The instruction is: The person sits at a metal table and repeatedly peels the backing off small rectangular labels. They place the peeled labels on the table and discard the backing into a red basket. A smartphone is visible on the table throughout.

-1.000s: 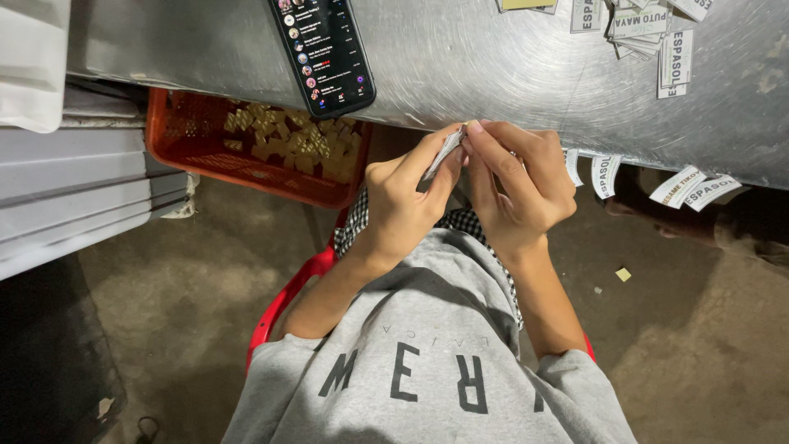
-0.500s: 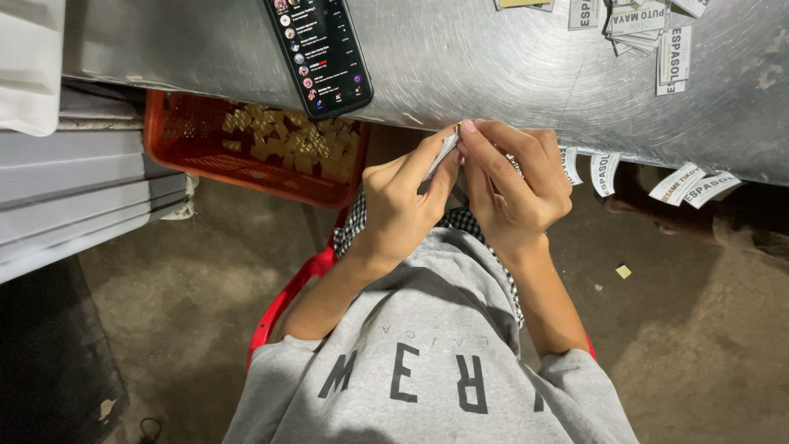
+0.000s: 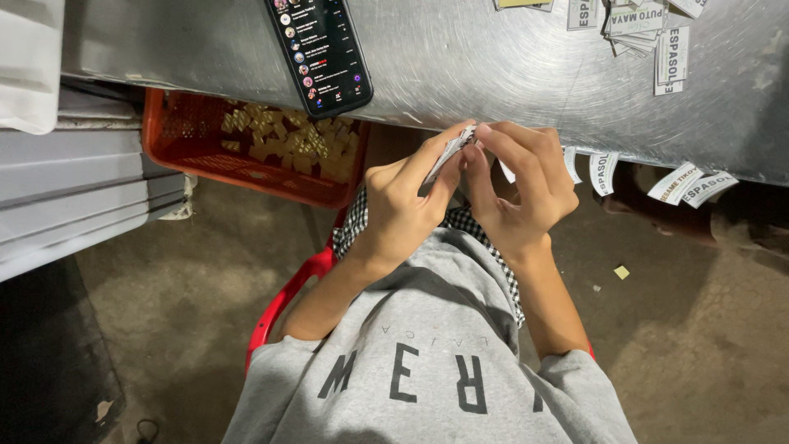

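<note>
Both hands meet just below the edge of a grey metal table [image 3: 493, 74]. My left hand [image 3: 403, 205] and my right hand [image 3: 518, 193] pinch a small stack of white paper labels [image 3: 450, 150] between the fingertips, held on edge close to the table's rim. I wear a grey sweatshirt with dark letters [image 3: 427, 370]. More white printed labels [image 3: 641, 25] lie in a loose pile at the table's far right, and several hang over the rim [image 3: 682, 182] to the right of my right hand.
A black phone [image 3: 320, 49] with a lit screen lies on the table. Under the table a red plastic crate [image 3: 205, 152] holds small tan pieces [image 3: 288, 136]. A red chair frame [image 3: 283, 300] sits beneath me. Grey panels [image 3: 74, 197] stand at the left over a concrete floor.
Both hands have stayed at the table's edge, fingers shifting slightly on the labels. The view has shifted a little.
</note>
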